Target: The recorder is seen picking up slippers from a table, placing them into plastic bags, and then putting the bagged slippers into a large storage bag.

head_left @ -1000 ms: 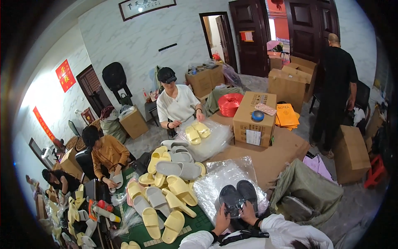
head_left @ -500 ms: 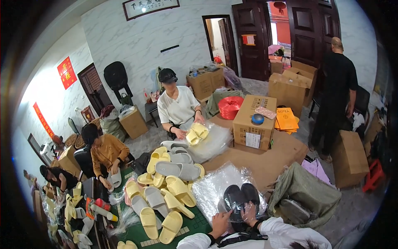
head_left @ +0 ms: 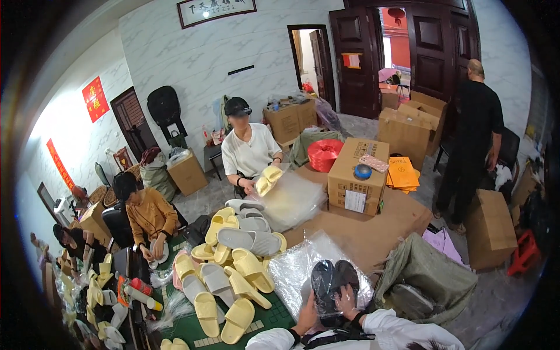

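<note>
A pair of black slippers (head_left: 322, 279) lies side by side at the lower right of centre, inside or under a clear plastic bag. My left hand (head_left: 307, 312) grips the near left edge of the pair, fingers curled along its side. Across the right slipper lies my right hand (head_left: 346, 302), its fingers spread on the plastic. Beneath them is a stack of shiny clear plastic bags (head_left: 291, 265). The near ends of the slippers are partly covered by my hands.
Yellow and grey slippers (head_left: 251, 268) are heaped to my left on a green mat. A cardboard box (head_left: 344, 184) stands ahead, near orange packets (head_left: 402, 173). A green sack (head_left: 431, 274) sits at my right. Across the table, a person in white (head_left: 254, 149) handles yellow slippers.
The black slippers have turned more upright, their tips shifting left. My left hand moved from the top of the plastic to their left side; my right hand shifted slightly left.
</note>
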The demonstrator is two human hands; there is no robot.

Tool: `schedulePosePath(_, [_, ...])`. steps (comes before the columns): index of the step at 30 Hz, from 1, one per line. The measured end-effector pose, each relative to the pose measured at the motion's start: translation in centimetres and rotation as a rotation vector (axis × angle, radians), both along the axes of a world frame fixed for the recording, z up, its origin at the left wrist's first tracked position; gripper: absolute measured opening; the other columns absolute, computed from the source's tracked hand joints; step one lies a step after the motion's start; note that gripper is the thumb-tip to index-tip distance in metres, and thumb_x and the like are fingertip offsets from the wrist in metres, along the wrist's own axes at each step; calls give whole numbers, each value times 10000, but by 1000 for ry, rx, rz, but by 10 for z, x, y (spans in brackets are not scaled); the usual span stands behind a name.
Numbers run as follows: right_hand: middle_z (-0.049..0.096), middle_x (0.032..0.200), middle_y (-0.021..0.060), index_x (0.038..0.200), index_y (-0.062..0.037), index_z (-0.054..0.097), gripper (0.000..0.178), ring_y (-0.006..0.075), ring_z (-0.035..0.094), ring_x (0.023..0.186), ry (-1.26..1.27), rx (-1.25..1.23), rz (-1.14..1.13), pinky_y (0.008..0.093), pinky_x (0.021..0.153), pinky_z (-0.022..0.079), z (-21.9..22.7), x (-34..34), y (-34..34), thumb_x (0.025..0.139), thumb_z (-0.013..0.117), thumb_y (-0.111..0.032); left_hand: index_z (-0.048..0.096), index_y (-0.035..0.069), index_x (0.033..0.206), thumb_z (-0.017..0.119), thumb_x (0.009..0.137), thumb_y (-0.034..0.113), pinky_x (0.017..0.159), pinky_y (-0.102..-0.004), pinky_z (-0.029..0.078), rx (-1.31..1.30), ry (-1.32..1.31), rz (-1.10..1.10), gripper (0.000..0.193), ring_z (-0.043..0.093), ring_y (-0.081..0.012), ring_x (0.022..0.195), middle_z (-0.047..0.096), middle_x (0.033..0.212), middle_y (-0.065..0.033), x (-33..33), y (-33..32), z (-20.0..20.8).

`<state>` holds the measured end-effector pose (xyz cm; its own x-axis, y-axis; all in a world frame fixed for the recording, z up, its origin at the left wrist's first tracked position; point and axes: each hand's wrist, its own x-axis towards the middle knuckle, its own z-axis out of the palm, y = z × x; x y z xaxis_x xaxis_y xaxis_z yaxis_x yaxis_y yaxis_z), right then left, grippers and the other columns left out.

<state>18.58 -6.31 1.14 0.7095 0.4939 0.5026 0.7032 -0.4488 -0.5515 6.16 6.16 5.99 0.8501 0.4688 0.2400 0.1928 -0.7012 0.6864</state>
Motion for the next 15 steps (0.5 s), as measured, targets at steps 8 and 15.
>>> schedulePosePath(8, [432, 1145, 348, 1026, 50, 511, 379, 476, 430, 1029, 277, -166, -120, 514, 903, 334, 35, 0, 27, 788, 538, -244, 255, 105, 1371, 438, 897, 206, 641, -454, 443, -424, 203, 41, 519, 582, -434, 780, 588, 848, -275, -1, 8, -48])
schedulePosePath(15, [436, 1180, 308, 1102, 22, 499, 411, 456, 419, 1076, 226, -155, -196, 531, 891, 328, 46, 13, 43, 811, 520, -267, 613, -46, 934, 534, 764, 103, 735, -342, 453, -532, 419, -296, 239, 599, -264, 796, 646, 861, -180, -2, 11, -66])
